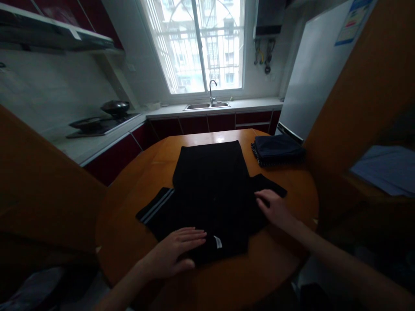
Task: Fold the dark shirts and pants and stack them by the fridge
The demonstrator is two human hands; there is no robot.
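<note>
A black short-sleeved shirt [210, 185] lies spread out on the wooden table [129, 168], its hem toward the window and its collar toward me. Two pale stripes run along the left sleeve [157, 205], and a small white label [218, 242] shows near the collar. My left hand [177, 250] rests flat on the shirt by the collar, left of the label, fingers stretched out. Over the right sleeve's base is my right hand [274, 207], with thumb and fingers apart and nothing visible between them.
A stack of folded dark clothes [277, 149] sits at the table's far right. Beyond the table are a sink [207, 106] with a faucet [212, 90], a stove with pans [115, 108] at left, and a fridge [316, 69] at right. Light-blue cloth [387, 168] lies farther right.
</note>
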